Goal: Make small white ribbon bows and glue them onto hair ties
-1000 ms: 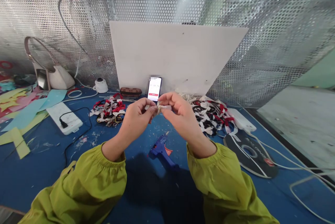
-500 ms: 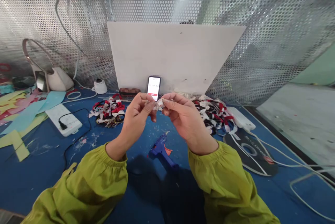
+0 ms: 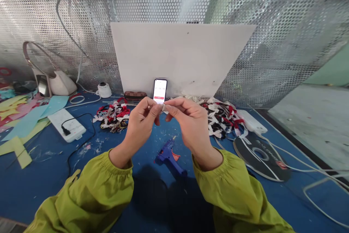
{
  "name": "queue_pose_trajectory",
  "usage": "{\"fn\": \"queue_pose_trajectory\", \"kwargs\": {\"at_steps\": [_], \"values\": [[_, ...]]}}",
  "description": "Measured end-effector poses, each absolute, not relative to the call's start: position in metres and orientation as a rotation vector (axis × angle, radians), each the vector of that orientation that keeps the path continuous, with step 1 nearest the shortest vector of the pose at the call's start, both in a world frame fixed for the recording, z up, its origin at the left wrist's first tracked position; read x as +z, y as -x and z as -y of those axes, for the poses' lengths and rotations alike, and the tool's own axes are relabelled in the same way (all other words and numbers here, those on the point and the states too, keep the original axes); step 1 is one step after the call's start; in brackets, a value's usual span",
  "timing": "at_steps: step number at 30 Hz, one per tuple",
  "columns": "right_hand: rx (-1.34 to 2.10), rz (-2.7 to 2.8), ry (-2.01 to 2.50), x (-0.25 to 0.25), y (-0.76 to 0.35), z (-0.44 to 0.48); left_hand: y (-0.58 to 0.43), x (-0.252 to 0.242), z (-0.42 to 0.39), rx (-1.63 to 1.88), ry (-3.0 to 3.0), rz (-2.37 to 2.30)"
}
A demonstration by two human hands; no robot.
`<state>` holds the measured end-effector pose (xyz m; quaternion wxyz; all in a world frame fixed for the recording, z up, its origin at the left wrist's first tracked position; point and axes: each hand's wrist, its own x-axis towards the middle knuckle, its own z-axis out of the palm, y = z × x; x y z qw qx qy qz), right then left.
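Observation:
Between my fingertips is a small whitish piece of ribbon or fabric (image 3: 163, 107), mostly hidden by the fingers. My left hand (image 3: 141, 124) pinches it from the left, and my right hand (image 3: 189, 122) pinches it from the right, thumbs almost meeting. Below the hands a blue glue gun (image 3: 168, 156) with an orange trigger lies on the blue table. Just behind the fingers a phone (image 3: 159, 90) stands upright, its screen lit with digits. Piles of red, black and white bows or ribbon pieces lie left (image 3: 113, 115) and right (image 3: 222, 116) of the hands.
A white board (image 3: 181, 58) leans against a perforated metal screen (image 3: 160, 7). On the left are a power strip (image 3: 67, 124), a handbag (image 3: 61, 82) and coloured paper (image 3: 23, 124). A black reel (image 3: 260, 156) and loose cables lie on the right.
My right hand has drawn closer to the left, so the fingertips nearly touch. Less of the whitish piece shows between them now. The glue gun has stayed put.

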<state>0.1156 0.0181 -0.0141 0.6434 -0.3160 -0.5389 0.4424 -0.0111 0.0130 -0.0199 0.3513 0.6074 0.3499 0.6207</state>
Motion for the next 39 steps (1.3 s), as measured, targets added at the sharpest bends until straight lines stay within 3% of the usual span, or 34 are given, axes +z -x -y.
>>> {"fn": "queue_pose_trajectory", "kwargs": {"at_steps": [12,22,27,39], "values": [[0.808,1.212,0.736,-0.015,-0.124,-0.024,0.016,-0.016,-0.011,1.396,-1.596,-0.758],[1.086,0.931,0.626,-0.017,-0.126,-0.035,0.019,-0.015,-0.014,1.415,-1.522,-0.609],[1.116,1.162,0.679,-0.013,-0.131,-0.033,0.020,-0.014,-0.016,1.523,-1.557,-0.656],[0.767,1.491,0.814,-0.010,-0.126,-0.021,0.013,-0.019,-0.011,1.492,-1.430,-0.706]]}}
